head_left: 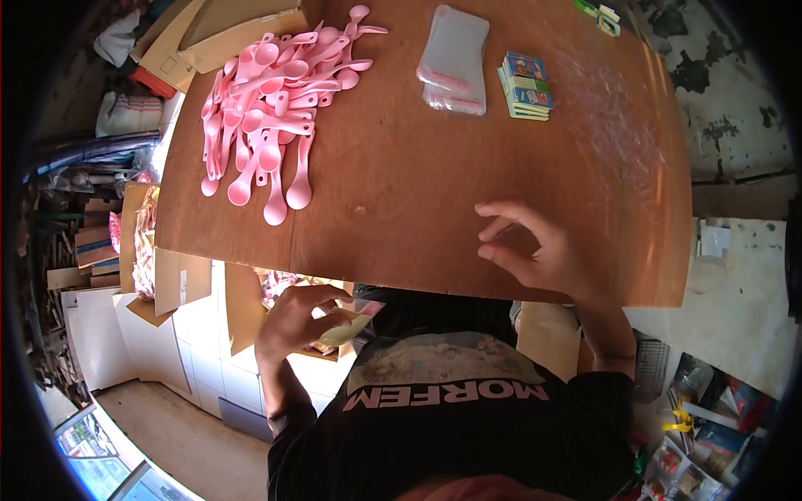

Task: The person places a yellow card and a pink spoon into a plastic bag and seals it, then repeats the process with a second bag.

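Note:
Below the table's front edge, my left hand (305, 320) pinches a small clear packet (351, 324) with something pale yellow and pink in it. Over the front right of the brown table (376, 209), my right hand (526, 242) is raised with thumb and fingers curved apart, nothing between them. A heap of pink spoons (267, 108) lies at the table's back left. Clear plastic bags (455, 58) are stacked at the back middle, and a banded stack of printed cards (526, 86) lies to their right.
Thin clear plastic strips (606, 125) are scattered on the table's right side. A green and white item (600, 17) lies at the back right. Cardboard boxes with wrapped items (146, 242) stand on the left, below table level. An open carton (238, 33) adjoins the spoons.

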